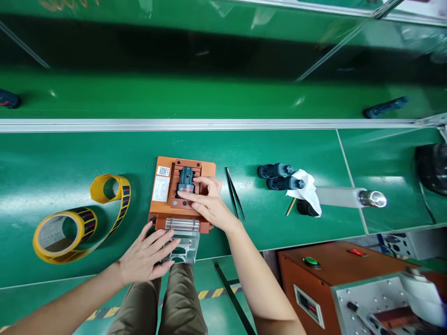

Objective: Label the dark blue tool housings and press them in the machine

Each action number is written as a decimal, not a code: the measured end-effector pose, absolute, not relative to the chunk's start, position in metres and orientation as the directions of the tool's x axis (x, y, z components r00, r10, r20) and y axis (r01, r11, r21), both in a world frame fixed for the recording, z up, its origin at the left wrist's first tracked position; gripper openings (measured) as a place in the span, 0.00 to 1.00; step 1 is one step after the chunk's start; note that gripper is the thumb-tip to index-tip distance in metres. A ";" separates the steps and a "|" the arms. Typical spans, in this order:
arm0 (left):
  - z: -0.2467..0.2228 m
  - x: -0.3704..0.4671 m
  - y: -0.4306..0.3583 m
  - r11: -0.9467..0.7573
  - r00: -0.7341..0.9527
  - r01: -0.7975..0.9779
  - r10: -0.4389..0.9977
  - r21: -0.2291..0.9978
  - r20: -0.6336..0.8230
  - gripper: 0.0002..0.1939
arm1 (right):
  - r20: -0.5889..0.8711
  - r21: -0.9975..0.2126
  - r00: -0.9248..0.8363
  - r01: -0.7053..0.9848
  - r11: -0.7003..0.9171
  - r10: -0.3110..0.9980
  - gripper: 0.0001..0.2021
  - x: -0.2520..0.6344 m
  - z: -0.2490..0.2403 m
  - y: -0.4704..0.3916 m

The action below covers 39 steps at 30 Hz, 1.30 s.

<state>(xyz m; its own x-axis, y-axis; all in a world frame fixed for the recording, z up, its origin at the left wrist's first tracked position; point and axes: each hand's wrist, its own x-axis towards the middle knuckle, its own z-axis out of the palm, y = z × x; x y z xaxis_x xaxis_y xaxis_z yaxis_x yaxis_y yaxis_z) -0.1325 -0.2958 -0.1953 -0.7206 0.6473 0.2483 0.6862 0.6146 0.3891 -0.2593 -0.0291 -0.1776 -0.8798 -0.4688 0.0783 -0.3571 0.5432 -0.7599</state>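
Right fingers [194, 197], grip unclear, touched a dark-blue plastic housing [186, 176], already seated in a blocky orange fixture [208, 170]. Loose left fingers [162, 240] touched its unclosed clear-plastic cover [190, 240]

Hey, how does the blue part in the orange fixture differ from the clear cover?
The blue part is opaque; the clear cover is see-through. The blue part sits within the orange fixture; the clear cover juts from the fixture's near edge. Both are touched, by the right hand and left hand respectively.
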 end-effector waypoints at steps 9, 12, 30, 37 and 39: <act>-0.183 -0.138 -0.295 0.620 -0.706 0.707 0.649 0.340 0.284 0.29 | 0.064 -0.786 -0.974 -0.184 0.590 -0.218 0.20 -0.272 -0.161 -0.046; -0.181 -0.138 -0.295 0.637 -0.708 0.706 0.641 0.311 0.295 0.29 | -0.001 -0.723 -0.988 -0.104 0.683 -0.152 0.30 -0.272 -0.152 -0.059; -0.025 -0.123 -0.226 0.379 -0.997 -0.075 -0.017 0.922 -0.075 0.21 | 0.185 -0.872 -0.972 -0.230 0.433 -0.143 0.25 -0.128 0.033 -0.021; 0.090 -0.155 -0.175 -0.027 -0.939 -0.236 0.264 0.971 -0.221 0.25 | 0.194 -0.929 -0.980 -0.201 0.311 -0.053 0.25 -0.092 0.078 0.008; 0.106 -0.150 -0.160 -0.061 -0.958 -0.175 0.242 0.983 -0.156 0.22 | 0.145 -0.968 -0.989 -0.145 0.206 -0.018 0.22 -0.084 0.087 0.016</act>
